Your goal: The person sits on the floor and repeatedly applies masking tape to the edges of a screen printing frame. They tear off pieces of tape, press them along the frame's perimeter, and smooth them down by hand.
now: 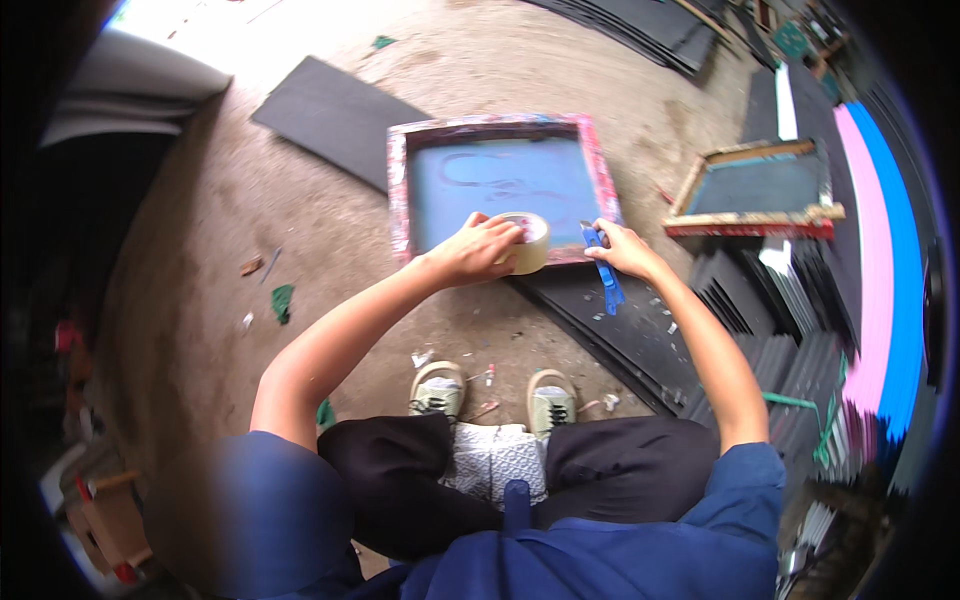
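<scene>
Littered brown floor [200,340] surrounds a red-smeared frame [398,190]. At the frame's near edge, your left hand [472,252] clasps a pale tape roll [535,247], its bulk right of your grip; by the frame's near right corner, your right hand [625,252] pinches a blue cutter [608,284] jutting toward you.

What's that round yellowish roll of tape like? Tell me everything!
The pale yellowish, ring-shaped roll of tape looks like smooth plastic wound around an open core. It is tilted, opening upward, gripped from its left side by the person's bare left hand. It overlaps the near edge of the paint-stained, blue-screened frame in view; whether they touch is unclear.
</scene>
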Tool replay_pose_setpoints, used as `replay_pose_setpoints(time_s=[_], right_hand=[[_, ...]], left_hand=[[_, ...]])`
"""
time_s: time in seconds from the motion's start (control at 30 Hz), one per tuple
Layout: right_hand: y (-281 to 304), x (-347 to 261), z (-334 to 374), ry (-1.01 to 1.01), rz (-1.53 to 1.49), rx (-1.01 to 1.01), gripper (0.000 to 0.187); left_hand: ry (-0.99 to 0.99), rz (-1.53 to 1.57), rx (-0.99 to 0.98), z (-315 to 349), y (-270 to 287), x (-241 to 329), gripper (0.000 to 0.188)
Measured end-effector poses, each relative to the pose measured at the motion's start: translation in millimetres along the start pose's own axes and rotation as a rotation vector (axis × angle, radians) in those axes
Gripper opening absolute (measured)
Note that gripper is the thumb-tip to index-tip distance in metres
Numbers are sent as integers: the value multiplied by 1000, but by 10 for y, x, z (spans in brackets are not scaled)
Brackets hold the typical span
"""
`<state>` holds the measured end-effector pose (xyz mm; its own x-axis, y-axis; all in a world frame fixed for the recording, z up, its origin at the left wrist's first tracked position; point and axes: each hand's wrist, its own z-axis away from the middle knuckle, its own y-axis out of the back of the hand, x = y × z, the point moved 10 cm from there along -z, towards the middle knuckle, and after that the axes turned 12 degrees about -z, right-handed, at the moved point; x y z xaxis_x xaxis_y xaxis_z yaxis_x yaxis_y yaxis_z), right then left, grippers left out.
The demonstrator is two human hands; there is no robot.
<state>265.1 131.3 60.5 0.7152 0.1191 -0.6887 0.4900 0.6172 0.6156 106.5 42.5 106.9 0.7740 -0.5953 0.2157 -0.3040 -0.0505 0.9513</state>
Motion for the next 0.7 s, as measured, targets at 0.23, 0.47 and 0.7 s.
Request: replay_pose_setpoints(time_s=[0.23, 0.47, 0.7], right_hand=[[84, 2490, 881, -322, -240, 455, 38], [-172, 2955, 1065, -409, -462, 516, 50], [428, 1863, 1069, 164, -12, 797, 52]], left_hand=[[-354, -293, -53, -1155, -1507, 1446, 24], [-323, -256, -122, -1192, -2131, 1816, 26], [-428, -48, -134, -664, -1515, 1456, 46]])
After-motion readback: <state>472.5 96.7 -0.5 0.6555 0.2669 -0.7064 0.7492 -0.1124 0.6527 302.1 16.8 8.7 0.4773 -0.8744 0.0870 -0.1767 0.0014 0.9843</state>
